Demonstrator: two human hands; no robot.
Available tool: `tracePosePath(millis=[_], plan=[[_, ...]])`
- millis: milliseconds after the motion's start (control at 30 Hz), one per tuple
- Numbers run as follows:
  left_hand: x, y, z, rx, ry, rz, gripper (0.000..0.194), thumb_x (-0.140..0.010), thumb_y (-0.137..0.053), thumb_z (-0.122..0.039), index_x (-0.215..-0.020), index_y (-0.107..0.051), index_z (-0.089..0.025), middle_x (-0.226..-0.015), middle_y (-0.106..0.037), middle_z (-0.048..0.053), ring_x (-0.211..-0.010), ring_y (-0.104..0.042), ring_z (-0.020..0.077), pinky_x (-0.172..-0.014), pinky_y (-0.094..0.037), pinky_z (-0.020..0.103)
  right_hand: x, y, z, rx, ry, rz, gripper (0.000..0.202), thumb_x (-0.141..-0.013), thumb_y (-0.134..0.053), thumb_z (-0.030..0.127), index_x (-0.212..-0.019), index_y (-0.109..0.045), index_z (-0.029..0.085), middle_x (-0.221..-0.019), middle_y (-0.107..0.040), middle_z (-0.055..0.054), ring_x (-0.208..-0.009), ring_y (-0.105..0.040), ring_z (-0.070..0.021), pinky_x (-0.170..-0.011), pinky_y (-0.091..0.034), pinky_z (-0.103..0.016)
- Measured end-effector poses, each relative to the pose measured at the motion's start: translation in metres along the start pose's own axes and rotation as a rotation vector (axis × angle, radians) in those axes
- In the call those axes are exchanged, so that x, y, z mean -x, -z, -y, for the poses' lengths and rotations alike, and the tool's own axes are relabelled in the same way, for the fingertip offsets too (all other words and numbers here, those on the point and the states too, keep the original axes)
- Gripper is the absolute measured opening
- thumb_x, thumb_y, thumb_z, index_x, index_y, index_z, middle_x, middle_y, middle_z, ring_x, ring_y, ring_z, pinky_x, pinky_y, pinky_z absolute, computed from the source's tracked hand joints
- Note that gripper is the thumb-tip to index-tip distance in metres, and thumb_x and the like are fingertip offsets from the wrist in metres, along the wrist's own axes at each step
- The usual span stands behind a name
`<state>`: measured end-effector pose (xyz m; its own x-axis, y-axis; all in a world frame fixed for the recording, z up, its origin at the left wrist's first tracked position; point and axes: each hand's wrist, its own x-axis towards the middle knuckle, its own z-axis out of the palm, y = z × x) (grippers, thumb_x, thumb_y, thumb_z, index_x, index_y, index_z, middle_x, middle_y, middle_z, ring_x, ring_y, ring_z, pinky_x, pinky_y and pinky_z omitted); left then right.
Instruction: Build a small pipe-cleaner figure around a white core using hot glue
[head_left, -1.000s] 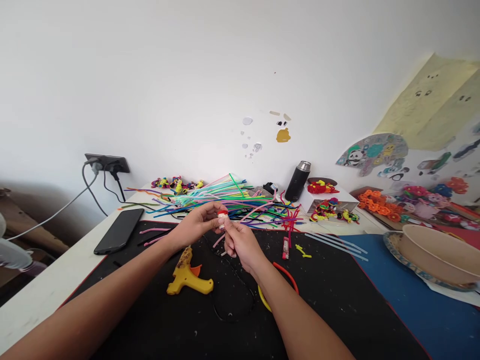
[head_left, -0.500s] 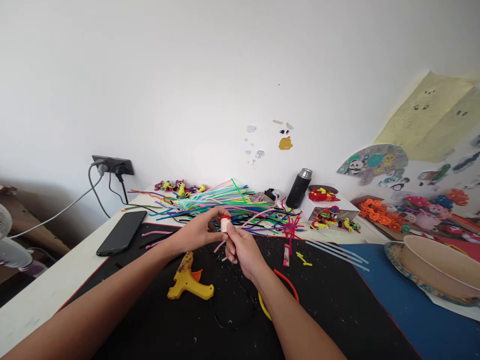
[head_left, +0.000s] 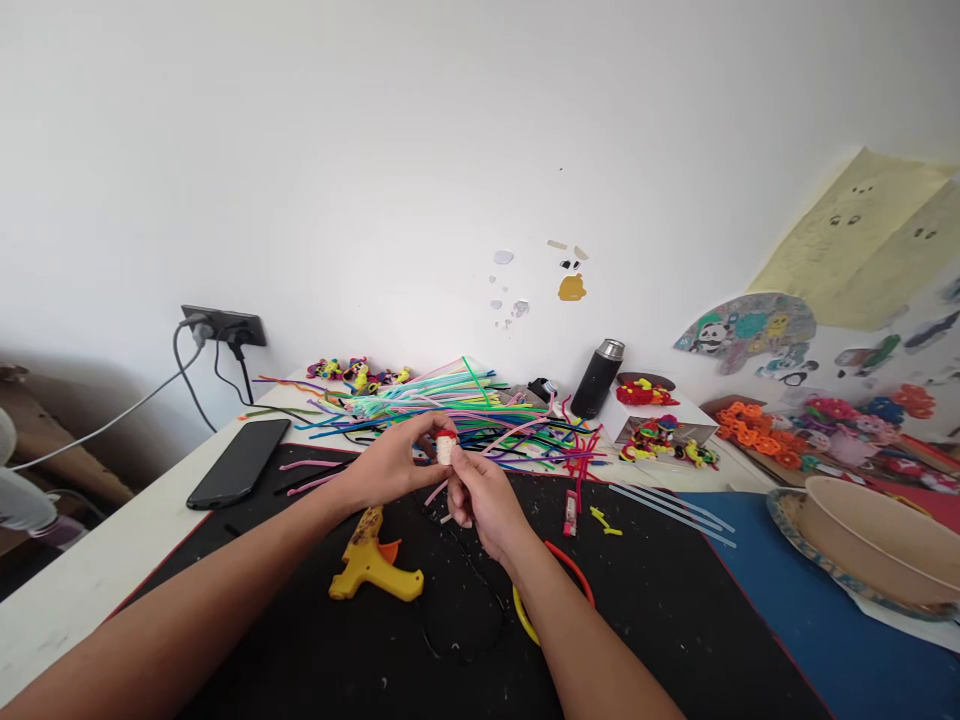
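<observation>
A small pale cylinder with a red top (head_left: pixel 445 450) is between my two hands above the black mat (head_left: pixel 637 610). My left hand (head_left: pixel 401 462) grips it from the left with thumb and fingers. From the right, my right hand (head_left: pixel 486 500) pinches its lower side, the other fingers curled under. A yellow glue gun (head_left: pixel 375 568) lies on the mat below my left wrist. Beyond both hands spreads a pile of colourful pipe cleaners (head_left: pixel 450 410). A red and yellow ring (head_left: pixel 574 570) lies partly behind my right forearm.
A black phone (head_left: pixel 238 462) lies at the left. At the back right stand a black flask (head_left: pixel 598 378) and a white box (head_left: pixel 660 415). Clear sticks (head_left: pixel 675 510) lie on the right, near a large bowl (head_left: pixel 885 530). A thin black cable (head_left: pixel 495 590) loops across the mat.
Both hands and the small cylinder have shifted very slightly left in view, along with the glue gun and phone. The grip looks the same.
</observation>
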<state>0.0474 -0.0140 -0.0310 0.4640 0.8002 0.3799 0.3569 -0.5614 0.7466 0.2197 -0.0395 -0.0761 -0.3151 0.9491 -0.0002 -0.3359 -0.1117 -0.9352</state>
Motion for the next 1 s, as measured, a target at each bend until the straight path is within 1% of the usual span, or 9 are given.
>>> tracePosePath(millis=[133,233,300,367,467,600,833,933,1000], plan=[[0.0008,-0.0002,0.0014,-0.101,-0.026,0.003,0.032,-0.084,-0.068,-0.027,-0.114,-0.06,-0.022,-0.108,-0.069,0.006,-0.087,-0.068,0.0212,-0.078,-0.055,0.032,-0.0004,0.0016,-0.0016,0.02,0.004,0.012,0.052,-0.08,-0.074,0.068,-0.077,-0.056,0.019,-0.048,-0.046,0.009,-0.034,-0.038,-0.0061,-0.033,-0.02,-0.019],[0.0018,-0.0016,0.0019,-0.154,-0.035,0.009,0.034,-0.086,-0.065,-0.028,-0.119,-0.059,-0.023,-0.116,-0.069,0.008,-0.096,-0.069,0.0237,-0.082,-0.057,0.034,-0.0013,0.0034,-0.0013,0.024,0.0,0.001,0.05,-0.079,-0.075,0.066,-0.079,-0.057,0.019,-0.046,-0.044,0.01,-0.034,-0.036,-0.006,-0.033,-0.02,-0.019],[0.0022,-0.0023,0.0019,-0.152,-0.034,0.009,0.038,-0.087,-0.065,-0.03,-0.124,-0.057,-0.023,-0.124,-0.067,0.01,-0.102,-0.068,0.0252,-0.084,-0.057,0.036,-0.0018,0.0042,-0.0003,0.019,0.005,-0.007,0.05,-0.079,-0.076,0.065,-0.078,-0.057,0.019,-0.046,-0.043,0.01,-0.034,-0.036,-0.0058,-0.034,-0.021,-0.019],[0.0022,-0.0027,0.0021,-0.141,-0.032,0.004,0.041,-0.088,-0.064,-0.03,-0.127,-0.055,-0.024,-0.128,-0.065,0.011,-0.104,-0.068,0.0255,-0.085,-0.058,0.036,-0.0021,0.0046,0.0007,0.015,0.011,-0.01,0.05,-0.079,-0.076,0.065,-0.077,-0.056,0.019,-0.047,-0.043,0.01,-0.034,-0.037,-0.0058,-0.034,-0.02,-0.019],[0.0019,-0.0024,0.003,-0.131,-0.025,0.002,0.04,-0.088,-0.065,-0.03,-0.126,-0.055,-0.023,-0.126,-0.065,0.011,-0.101,-0.069,0.0248,-0.083,-0.058,0.036,-0.0023,0.0045,0.0012,0.016,0.018,-0.011,0.05,-0.079,-0.076,0.065,-0.075,-0.054,0.02,-0.046,-0.043,0.01,-0.034,-0.037,-0.0059,-0.034,-0.02,-0.019],[0.0013,-0.0015,0.0033,-0.132,-0.029,0.009,0.038,-0.087,-0.065,-0.03,-0.124,-0.055,-0.023,-0.12,-0.067,0.009,-0.091,-0.07,0.0223,-0.079,-0.059,0.036,-0.002,0.0034,0.0006,0.023,0.011,-0.011,0.051,-0.079,-0.076,0.066,-0.075,-0.054,0.02,-0.048,-0.044,0.01,-0.035,-0.038,-0.0059,-0.034,-0.021,-0.019],[0.0001,-0.0006,0.0035,-0.156,-0.013,0.022,0.037,-0.087,-0.066,-0.032,-0.122,-0.055,-0.023,-0.118,-0.067,0.008,-0.084,-0.07,0.021,-0.077,-0.059,0.035,-0.0011,0.0021,0.0004,0.027,0.004,-0.015,0.051,-0.079,-0.075,0.066,-0.077,-0.055,0.02,-0.049,-0.046,0.009,-0.035,-0.038,-0.0059,-0.033,-0.021,-0.019],[0.001,-0.0015,0.0066,-0.163,-0.012,0.019,0.04,-0.088,-0.065,-0.031,-0.126,-0.054,-0.024,-0.119,-0.068,0.008,-0.085,-0.071,0.0206,-0.078,-0.059,0.035,-0.0008,0.0019,0.0011,0.04,0.012,-0.015,0.051,-0.078,-0.075,0.067,-0.078,-0.056,0.02,-0.047,-0.044,0.01,-0.035,-0.037,-0.0061,-0.033,-0.021,-0.019],[0.0016,-0.0021,0.0088,-0.177,-0.029,0.013,0.044,-0.089,-0.065,-0.032,-0.13,-0.053,-0.025,-0.125,-0.067,0.008,-0.091,-0.071,0.0219,-0.081,-0.059,0.036,-0.0006,0.002,0.0017,0.04,0.015,-0.019,0.051,-0.078,-0.075,0.067,-0.078,-0.057,0.02,-0.047,-0.044,0.01,-0.035,-0.037,-0.0062,-0.034,-0.02,-0.019]])
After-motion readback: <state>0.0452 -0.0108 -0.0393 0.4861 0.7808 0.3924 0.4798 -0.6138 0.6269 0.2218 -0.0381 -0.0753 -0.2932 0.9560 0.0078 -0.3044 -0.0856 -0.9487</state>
